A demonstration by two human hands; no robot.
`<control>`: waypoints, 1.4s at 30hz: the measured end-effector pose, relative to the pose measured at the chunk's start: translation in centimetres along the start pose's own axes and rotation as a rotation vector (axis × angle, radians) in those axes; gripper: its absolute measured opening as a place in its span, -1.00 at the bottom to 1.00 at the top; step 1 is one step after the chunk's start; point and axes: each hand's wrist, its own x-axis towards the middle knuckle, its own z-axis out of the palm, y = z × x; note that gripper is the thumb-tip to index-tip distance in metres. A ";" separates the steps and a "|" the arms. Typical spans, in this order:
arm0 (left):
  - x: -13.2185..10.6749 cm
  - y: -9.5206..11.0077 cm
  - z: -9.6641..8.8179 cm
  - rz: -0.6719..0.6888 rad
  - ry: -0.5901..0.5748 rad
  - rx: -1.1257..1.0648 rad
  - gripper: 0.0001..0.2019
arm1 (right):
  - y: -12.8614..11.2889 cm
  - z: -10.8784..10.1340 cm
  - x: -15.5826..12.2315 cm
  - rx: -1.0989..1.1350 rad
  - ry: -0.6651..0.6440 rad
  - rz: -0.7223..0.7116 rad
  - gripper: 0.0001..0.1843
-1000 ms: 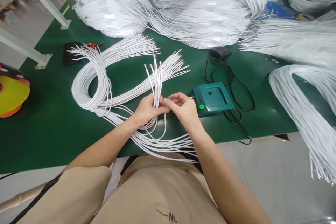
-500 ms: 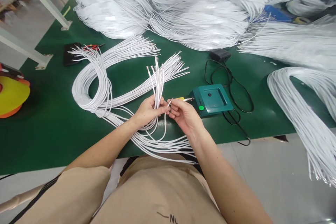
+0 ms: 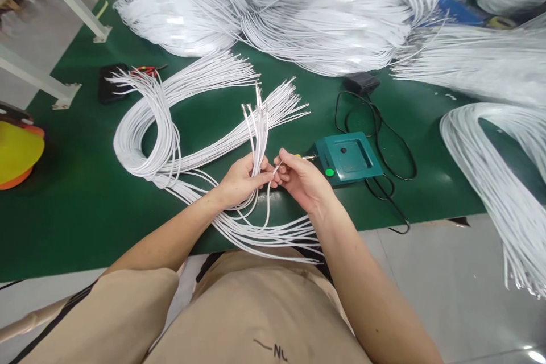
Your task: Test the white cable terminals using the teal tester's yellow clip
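Observation:
My left hand (image 3: 245, 181) is closed round several white cables (image 3: 259, 135), whose stripped ends point up and away from me. Its thumb and fingertips also meet a single white cable (image 3: 268, 202) that curves up from below. On that cable's tip my right hand (image 3: 302, 178) pinches with thumb and fingers, close beside the left fingertips. Just past the right hand stands a green box-shaped device (image 3: 347, 158) with a green button and a metal tip jutting toward the hand. A looped bundle of white cables (image 3: 128, 145) lies left of my hands, with more strands under my wrists.
Large heaps of white cable (image 3: 324, 17) cover the far side of the green table (image 3: 63, 210). A black adapter (image 3: 362, 83) and its cord lie behind the device. Another cable bundle (image 3: 490, 170) hangs over the right edge. Red-handled pliers (image 3: 145, 71) and yellow spools (image 3: 19, 151) sit left.
The view has shifted slightly. My right hand's fingers have moved a little at the tip of the single cable; my left hand keeps its hold on the cables.

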 end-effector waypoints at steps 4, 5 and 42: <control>-0.1 0.0 0.0 -0.002 0.031 0.016 -0.70 | 0.5 -0.6 -0.5 0.074 -0.024 0.007 -0.64; -0.1 0.0 0.0 -0.001 0.038 0.025 -0.71 | 0.6 -0.7 -0.6 0.081 -0.024 0.003 -0.65; -0.2 -0.3 0.3 0.076 0.177 0.124 -0.70 | 0.5 -1.1 -1.3 -0.015 0.206 -0.029 -0.83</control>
